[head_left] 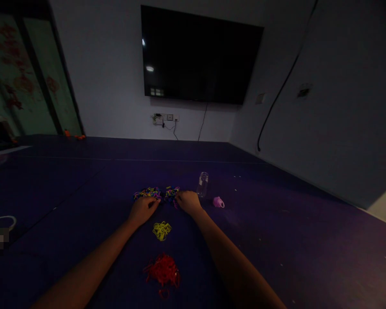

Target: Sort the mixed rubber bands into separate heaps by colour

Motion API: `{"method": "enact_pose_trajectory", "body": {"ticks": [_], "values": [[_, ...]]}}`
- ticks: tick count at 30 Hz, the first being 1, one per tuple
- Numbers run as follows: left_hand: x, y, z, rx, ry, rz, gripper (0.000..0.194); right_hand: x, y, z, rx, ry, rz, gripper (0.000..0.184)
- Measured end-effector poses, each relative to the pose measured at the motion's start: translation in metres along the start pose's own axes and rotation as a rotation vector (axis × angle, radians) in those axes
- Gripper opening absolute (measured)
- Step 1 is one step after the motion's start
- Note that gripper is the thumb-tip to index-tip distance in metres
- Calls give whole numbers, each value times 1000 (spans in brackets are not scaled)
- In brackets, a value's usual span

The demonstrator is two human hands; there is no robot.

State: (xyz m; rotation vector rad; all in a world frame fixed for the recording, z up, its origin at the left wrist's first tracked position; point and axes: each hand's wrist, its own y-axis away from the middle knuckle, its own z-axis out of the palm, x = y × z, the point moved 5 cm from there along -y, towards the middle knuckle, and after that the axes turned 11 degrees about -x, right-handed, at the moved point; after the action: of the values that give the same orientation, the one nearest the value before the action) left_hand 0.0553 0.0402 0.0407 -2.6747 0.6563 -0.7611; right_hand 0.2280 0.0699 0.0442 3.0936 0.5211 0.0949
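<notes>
Mixed-colour rubber bands lie in two loose heaps on the dark blue floor, a left heap (149, 192) and a smaller right heap (170, 194). My left hand (144, 208) rests at the near edge of the left heap, thumb and fingers drawn together. At the right heap's right side is my right hand (188, 201), its fingers curled into the bands. What either set of fingertips holds is too small to make out. Between my forearms sits a small pile of yellow rubber bands (162, 231). Closer to me lies a larger pile of red rubber bands (164, 270).
A clear plastic bottle (203, 185) stands just beyond my right hand. Right of it lies a pink cap with a ring (218, 202). A white looped object (6, 219) is at the far left. A television (199, 56) hangs on the wall ahead, with sockets and cables below.
</notes>
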Motion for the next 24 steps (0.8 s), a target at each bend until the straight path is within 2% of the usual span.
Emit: {"method": "enact_pose_trajectory", "body": {"ticks": [13, 24], "values": [[-4, -1, 4, -4, -15, 5, 36, -5, -2, 3, -23, 15, -3, 31], [-4, 0, 3, 1, -7, 4, 36, 8, -2, 3, 53, -86, 146, 32]]}}
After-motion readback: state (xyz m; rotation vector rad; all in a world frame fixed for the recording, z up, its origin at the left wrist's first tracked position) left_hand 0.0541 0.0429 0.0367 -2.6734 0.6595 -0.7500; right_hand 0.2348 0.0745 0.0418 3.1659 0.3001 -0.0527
